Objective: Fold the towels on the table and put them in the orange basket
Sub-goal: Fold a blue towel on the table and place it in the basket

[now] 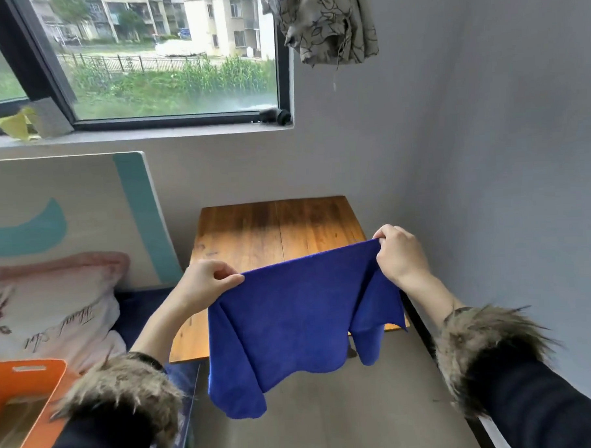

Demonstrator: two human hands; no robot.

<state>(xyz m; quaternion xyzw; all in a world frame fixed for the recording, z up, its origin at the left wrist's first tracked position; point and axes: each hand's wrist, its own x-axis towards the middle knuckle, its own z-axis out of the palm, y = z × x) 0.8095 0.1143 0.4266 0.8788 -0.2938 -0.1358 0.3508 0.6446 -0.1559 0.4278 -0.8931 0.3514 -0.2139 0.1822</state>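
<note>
A blue towel [291,318] hangs in the air in front of a small wooden table [264,232]. My left hand [205,282] pinches its upper left corner and my right hand [397,250] pinches its upper right corner. The top edge is stretched between them and the rest droops below the table's front edge. The orange basket [23,384] stands at the lower left, beside my left sleeve; part of it is cut off by the frame.
A bed with a patterned pillow [54,312] and a white and teal headboard [83,206] lies left of the table. Grey walls close in behind and to the right. A window is above, and a patterned cloth [326,22] hangs by it.
</note>
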